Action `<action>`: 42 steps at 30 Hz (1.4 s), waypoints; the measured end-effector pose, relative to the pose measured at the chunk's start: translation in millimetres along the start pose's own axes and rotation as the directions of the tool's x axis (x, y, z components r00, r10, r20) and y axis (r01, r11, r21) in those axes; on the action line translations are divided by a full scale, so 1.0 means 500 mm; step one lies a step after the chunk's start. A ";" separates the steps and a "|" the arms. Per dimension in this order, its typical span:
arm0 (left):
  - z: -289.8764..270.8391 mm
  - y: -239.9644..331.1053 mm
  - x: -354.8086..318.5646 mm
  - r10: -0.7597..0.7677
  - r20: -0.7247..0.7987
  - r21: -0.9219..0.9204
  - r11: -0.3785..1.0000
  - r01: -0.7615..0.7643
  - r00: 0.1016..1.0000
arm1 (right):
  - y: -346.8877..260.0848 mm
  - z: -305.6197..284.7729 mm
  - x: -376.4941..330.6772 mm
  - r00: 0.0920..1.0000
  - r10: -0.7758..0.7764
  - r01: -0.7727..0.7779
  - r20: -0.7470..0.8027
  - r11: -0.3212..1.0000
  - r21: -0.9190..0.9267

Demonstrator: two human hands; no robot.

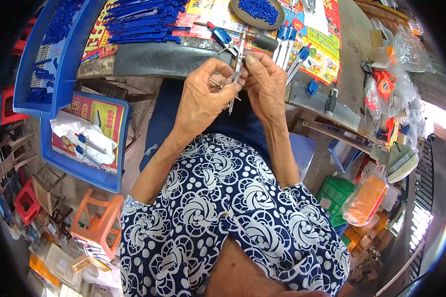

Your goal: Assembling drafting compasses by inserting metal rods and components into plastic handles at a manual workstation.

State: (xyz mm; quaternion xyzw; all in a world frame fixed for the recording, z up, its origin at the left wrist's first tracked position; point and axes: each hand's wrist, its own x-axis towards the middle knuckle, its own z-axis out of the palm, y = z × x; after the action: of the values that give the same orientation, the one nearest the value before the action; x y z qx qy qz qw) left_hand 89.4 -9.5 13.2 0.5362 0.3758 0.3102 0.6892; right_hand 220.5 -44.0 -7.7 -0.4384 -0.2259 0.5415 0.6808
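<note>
Close to the table edge, my two hands meet around a slim metal compass leg (pixel 241 52) that stands nearly upright. My left hand (pixel 199 99) is closed, thumb and fingers pinching its lower part, and a thin metal pin (pixel 214 82) pokes out between the fingers. The fingertips of my right hand (pixel 267 84) are closed on the same leg higher up. Just beyond my hands lies a blue-headed drawing compass (pixel 222 35). Right of it are several more compasses (pixel 283 42) with blue heads and metal legs. Fingers hide where the metal parts join.
A brown bowl (pixel 244 18) holds small blue pieces. Long blue plastic parts (pixel 143 22) are heaped at the far left of the table. A black-handled tool (pixel 331 101) lies at the right edge. Blue trays (pixel 116 184) stand at my left, near an orange stool (pixel 102 218).
</note>
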 end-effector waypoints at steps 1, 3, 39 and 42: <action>-0.002 0.000 0.000 -0.028 0.000 -0.002 1.000 0.028 1.000 | 0.002 0.000 0.000 1.000 -0.012 0.011 -0.008 0.998 -0.061; -0.007 -0.002 -0.001 -0.055 -0.004 -0.006 0.998 0.055 0.998 | 0.004 0.005 0.000 0.999 -0.039 0.032 -0.038 0.984 -0.176; -0.120 -0.033 -0.015 -0.013 -0.037 -0.411 0.912 -0.004 0.999 | -0.006 0.044 0.249 0.744 -0.153 0.516 0.651 -0.487 -0.705; -0.119 -0.027 -0.013 -0.033 -0.048 -0.419 0.908 0.010 0.998 | -0.005 0.036 0.252 0.740 -0.148 0.534 0.656 -0.463 -0.707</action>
State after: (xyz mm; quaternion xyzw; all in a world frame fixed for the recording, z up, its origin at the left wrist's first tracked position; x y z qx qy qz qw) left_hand 35.7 11.9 -7.4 0.3635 0.3247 0.3904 0.7811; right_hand 246.9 80.1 -17.7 -0.6122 -0.7713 -0.0816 0.1539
